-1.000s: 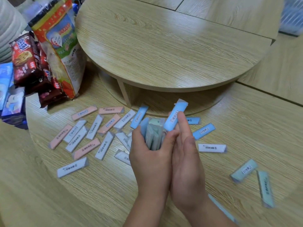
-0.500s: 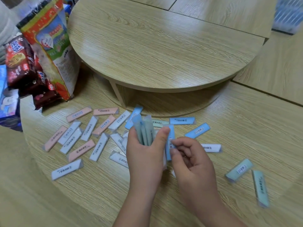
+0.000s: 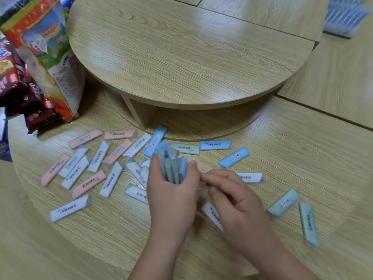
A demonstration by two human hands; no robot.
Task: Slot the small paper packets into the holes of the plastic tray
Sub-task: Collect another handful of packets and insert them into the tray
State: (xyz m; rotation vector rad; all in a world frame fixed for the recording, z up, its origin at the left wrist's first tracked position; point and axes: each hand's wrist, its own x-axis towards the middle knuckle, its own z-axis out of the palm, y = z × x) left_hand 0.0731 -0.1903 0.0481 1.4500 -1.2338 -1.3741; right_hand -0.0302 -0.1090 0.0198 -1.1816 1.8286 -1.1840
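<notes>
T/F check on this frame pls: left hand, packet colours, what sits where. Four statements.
1. The left hand grips a bunch of packets held upright. True.
2. Every loose packet is pink. False: pink packets, white packets, blue packets and green packets are all there.
3. Snack bags sit at the left of the lower table. True.
4. Loose packets lie on the raised round shelf. False: they lie on the lower table, none on the raised round shelf.
</notes>
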